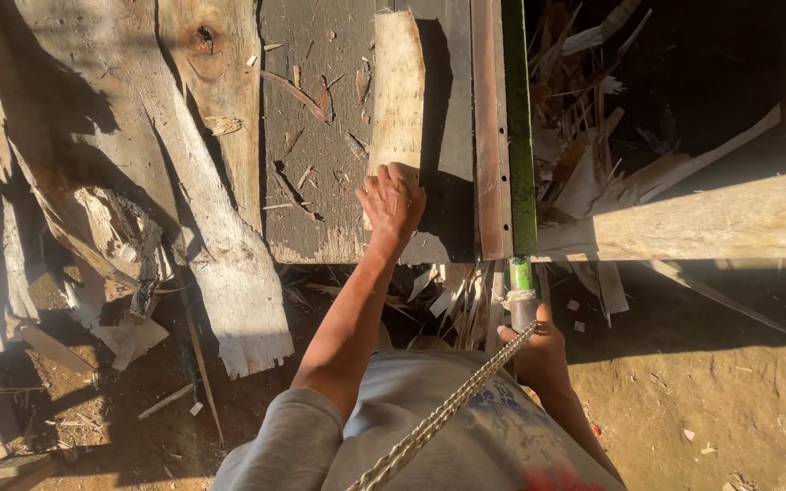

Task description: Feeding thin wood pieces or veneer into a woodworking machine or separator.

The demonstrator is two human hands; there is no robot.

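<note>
L hand [391, 202] stretched fwd, palm flat on wood block [398, 91]; R hand [539, 350] fisted round lever handle [522, 295], low by waist.

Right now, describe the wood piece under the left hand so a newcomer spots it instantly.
Start at the grey bench top in the upper middle. Just left of its rusty rail and green bar lies a pale slab, lengthwise, with the left hand pressing its near end. Unlike the scattered thin splinters, it is thick, straight-sided and sunlit.
</note>
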